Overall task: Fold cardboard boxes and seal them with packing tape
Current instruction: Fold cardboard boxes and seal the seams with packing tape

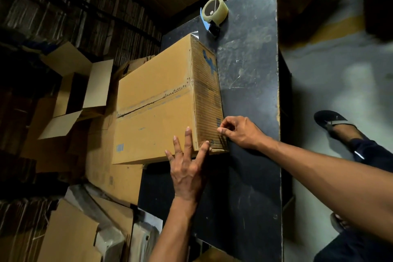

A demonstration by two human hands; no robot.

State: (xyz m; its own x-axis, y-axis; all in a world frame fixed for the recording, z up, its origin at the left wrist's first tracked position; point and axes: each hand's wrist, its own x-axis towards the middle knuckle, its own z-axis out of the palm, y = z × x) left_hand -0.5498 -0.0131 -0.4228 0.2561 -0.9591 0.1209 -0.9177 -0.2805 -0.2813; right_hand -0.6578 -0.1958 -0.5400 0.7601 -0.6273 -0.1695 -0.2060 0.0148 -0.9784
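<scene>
An open carton stands left, its inside dark. The closed cardboard box lies on the black table; the left hand presses it, fingers spread. The right hand pinches at its near corner. A tape dispenser sits beyond.

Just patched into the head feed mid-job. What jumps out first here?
A closed cardboard box lies on a dark table, hanging over its left edge. The left hand presses flat on the near corner while the right hand pinches at the box's side with curled fingers. A tape dispenser with a clear roll sits at the table's far end.
</scene>
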